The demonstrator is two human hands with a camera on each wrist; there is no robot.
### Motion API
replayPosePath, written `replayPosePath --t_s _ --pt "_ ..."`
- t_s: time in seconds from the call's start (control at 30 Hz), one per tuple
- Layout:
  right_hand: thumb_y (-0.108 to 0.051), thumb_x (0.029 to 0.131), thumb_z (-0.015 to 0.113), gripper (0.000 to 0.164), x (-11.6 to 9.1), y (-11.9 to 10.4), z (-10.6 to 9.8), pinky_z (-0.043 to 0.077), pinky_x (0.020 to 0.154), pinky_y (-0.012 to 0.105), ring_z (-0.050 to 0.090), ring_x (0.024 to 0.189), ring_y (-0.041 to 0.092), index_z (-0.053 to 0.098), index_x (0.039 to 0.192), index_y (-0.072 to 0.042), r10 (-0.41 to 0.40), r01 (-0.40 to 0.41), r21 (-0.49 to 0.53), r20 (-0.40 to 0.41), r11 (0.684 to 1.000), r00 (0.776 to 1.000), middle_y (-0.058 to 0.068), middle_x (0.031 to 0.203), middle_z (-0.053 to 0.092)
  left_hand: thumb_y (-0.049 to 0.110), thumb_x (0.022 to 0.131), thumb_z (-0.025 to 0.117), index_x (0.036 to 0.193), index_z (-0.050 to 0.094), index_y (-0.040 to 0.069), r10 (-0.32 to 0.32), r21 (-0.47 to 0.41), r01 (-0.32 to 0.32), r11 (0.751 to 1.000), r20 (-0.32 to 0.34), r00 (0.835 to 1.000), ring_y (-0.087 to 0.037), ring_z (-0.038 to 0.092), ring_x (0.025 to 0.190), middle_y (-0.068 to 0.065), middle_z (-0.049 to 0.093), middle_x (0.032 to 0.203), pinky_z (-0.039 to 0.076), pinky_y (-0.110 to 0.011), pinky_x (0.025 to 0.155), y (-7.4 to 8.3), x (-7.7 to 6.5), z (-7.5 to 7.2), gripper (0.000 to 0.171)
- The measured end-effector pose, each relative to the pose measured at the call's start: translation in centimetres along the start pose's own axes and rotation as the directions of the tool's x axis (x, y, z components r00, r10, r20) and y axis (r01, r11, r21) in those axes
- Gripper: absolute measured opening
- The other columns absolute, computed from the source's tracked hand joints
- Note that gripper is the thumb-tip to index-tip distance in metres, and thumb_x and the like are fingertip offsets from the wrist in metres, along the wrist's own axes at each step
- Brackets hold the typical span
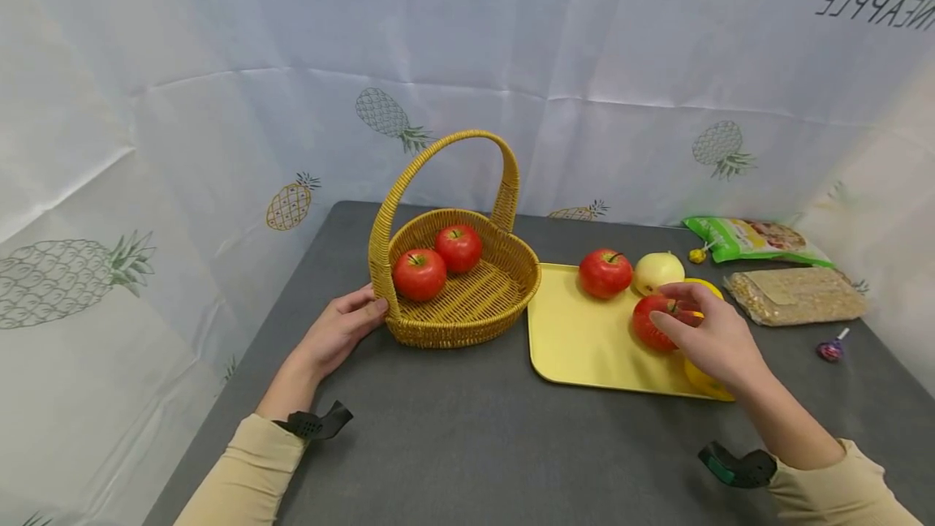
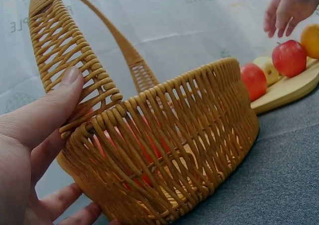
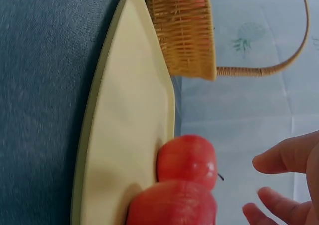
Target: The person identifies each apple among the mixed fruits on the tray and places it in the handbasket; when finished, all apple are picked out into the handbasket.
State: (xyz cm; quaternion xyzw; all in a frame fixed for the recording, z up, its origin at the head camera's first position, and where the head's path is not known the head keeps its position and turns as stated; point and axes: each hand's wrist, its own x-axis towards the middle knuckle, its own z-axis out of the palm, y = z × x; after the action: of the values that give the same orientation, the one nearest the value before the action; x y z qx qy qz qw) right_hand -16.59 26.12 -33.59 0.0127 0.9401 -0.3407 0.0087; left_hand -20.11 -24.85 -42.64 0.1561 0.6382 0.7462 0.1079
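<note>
A golden wicker basket [image 1: 467,335] with a tall arched handle holds two red apples [image 1: 420,275]. At the base of its handle, my left hand [image 1: 342,329] grips the basket's side, the thumb [image 2: 72,83] lying against the weave. My right hand [image 1: 712,335] hovers over a red apple [image 1: 650,323] on the yellow tray [image 1: 577,347]. In the right wrist view its fingers [image 3: 279,205] are spread and apart from the apples. Another red apple [image 1: 605,273], a pale yellow fruit [image 1: 658,273] and partly hidden yellow-orange fruit [image 1: 704,380] share the tray.
Right of the tray lie a green snack bag [image 1: 760,240], a clear pack of grains [image 1: 796,295], a yellow lollipop [image 1: 697,255] and a purple lollipop [image 1: 830,349]. A white curtain [image 1: 584,63] with pineapple prints hangs behind the grey table [image 1: 467,437].
</note>
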Motion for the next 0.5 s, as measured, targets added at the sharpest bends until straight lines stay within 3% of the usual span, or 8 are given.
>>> replayPosePath --t_s 0.2,0.5 --pt "-0.041 0.098 0.068 0.071 0.5 0.7 -0.5 0.039 0.097 0.073 0.041 0.128 0.056 0.042 0.148 0.002 0.001 -0.004 -0.1 -0.036 0.995 0.999 0.035 0.145 0.041 0.014 0.107 0.057 0.125 0.071 0.022 0.011 -0.003 -0.011 1.0 0.012 1.0 -0.016 0.031 0.147 -0.016 0.019 0.167 0.046 -0.026 0.105 0.0 0.0 -0.1 0.024" --pt "-0.051 0.095 0.07 0.099 1.6 1.7 -1.4 0.034 0.1 0.075 0.034 0.131 0.06 0.022 0.154 0.013 0.028 -0.007 -0.203 0.102 0.979 0.994 0.041 0.151 0.03 0.014 0.107 0.057 0.124 0.071 0.024 0.005 -0.009 -0.005 1.0 0.012 1.0 -0.024 0.024 0.151 -0.015 0.016 0.168 0.045 -0.026 0.105 0.0 0.0 0.0 0.024"
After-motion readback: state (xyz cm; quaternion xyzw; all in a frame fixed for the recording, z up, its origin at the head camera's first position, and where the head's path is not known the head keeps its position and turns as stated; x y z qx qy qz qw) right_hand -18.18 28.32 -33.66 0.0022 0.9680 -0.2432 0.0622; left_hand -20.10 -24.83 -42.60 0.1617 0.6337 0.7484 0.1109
